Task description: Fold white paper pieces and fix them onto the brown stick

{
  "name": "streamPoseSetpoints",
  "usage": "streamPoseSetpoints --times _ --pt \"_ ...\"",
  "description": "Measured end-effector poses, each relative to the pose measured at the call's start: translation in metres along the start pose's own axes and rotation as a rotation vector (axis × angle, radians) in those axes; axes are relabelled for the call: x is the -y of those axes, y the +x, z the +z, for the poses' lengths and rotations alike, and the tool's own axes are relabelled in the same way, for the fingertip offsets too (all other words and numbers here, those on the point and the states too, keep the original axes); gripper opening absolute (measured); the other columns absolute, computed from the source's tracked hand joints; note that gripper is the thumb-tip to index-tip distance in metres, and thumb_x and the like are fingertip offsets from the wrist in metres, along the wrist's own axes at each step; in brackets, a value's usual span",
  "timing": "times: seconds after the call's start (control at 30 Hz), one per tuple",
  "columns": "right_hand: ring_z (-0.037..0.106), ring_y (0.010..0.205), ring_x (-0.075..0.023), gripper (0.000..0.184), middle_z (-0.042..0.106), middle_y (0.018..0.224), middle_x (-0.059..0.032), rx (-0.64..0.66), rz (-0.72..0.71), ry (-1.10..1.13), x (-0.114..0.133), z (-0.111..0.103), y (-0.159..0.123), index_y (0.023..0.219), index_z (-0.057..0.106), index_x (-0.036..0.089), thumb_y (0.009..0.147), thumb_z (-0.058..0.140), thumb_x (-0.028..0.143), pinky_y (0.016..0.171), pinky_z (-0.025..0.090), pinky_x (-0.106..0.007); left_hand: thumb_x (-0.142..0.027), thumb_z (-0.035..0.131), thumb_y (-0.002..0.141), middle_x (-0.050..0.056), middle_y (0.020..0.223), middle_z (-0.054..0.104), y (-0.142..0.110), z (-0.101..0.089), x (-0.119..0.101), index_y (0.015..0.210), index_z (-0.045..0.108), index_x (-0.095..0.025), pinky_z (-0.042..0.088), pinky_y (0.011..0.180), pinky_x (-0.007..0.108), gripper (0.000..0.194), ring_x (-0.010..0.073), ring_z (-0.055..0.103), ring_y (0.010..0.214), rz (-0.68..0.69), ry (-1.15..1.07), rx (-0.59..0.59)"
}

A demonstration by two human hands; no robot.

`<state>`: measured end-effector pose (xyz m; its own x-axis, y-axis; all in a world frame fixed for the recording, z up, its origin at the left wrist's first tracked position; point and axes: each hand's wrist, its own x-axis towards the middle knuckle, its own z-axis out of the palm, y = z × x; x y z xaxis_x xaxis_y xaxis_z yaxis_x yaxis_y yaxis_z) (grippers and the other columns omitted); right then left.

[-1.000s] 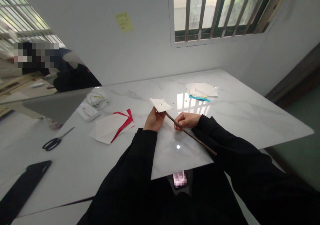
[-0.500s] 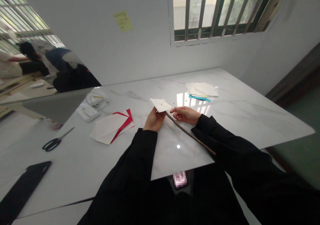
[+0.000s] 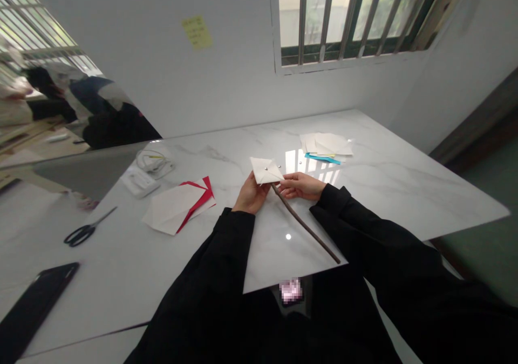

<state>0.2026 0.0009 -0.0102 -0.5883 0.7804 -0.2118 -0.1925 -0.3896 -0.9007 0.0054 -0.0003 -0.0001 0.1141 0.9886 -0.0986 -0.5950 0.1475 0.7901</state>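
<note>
One folded white paper square [image 3: 264,169], one thin brown stick [image 3: 305,223], and a narrow two-handed hold

The left hand [image 3: 253,197] cups the square from below, curled closed in a narrow hold on the paper. The right hand [image 3: 301,186] reaches in from the other side, its fingertips [image 3: 282,180] at the square's right corner; whether they pinch or only touch, the view cannot settle. A small metal stud [image 3: 266,168] sits at the square's centre. The stick's upper end meets the square's lower edge between the hands, and how it joins the paper is hidden.

The likeliest trouble is a slackened left hand: the stick could swing on that hidden joint and drag or tear the paper. If the right fingertips let go, the folded corners could spring open.

Left of the square lie a folded white-and-red paper sheet [image 3: 176,207] and, farther left, black-handled scissors [image 3: 83,233]. Beyond the square, on the white marble table [image 3: 396,191], rest loose white paper sheets [image 3: 326,144] with a blue strip [image 3: 322,159].
</note>
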Motion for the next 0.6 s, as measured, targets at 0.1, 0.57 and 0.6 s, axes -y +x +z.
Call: streamPoseSetpoints --times 0.1,0.57,0.6 --pt "0.073 0.077 -0.012 0.038 0.08 0.097 -0.0099 0.113 0.038 -0.074 -0.001 0.0 -0.002 0.11 0.075 0.012 0.081 0.092 0.028 0.068 0.06 -0.019 -0.011 0.081 0.078 0.002 0.096 0.077 0.003 -0.003 -0.001 0.111 0.074 -0.024 0.053 0.069 0.022 0.036 0.0139 0.068 0.081 0.018 -0.017 -0.049" --pt "0.067 0.07 -0.0096 0.051 0.077 0.084 -0.0049 -0.159 -0.172 -0.097 -0.007 0.002 0.004 0.1 0.081 0.013 0.065 0.1 0.045 0.065 0.056 -0.019 -0.031 0.095 0.071 0.012 0.107 0.078 -0.008 0.0 0.002 0.107 0.08 -0.015 0.056 0.089 0.033 0.041 0.0213 0.072 0.097 -0.102 0.272 0.258" --pt "0.066 0.069 -0.0101 0.053 0.076 0.081 -0.0043 -0.158 -0.178 -0.139 -0.007 0.003 0.003 0.099 0.081 0.013 0.064 0.1 0.049 0.064 0.056 -0.02 -0.031 0.096 0.07 0.011 0.105 0.077 -0.008 0.0 0.002 0.105 0.08 -0.014 0.055 0.09 0.033 0.041 0.0203 0.071 0.095 -0.094 0.278 0.259"
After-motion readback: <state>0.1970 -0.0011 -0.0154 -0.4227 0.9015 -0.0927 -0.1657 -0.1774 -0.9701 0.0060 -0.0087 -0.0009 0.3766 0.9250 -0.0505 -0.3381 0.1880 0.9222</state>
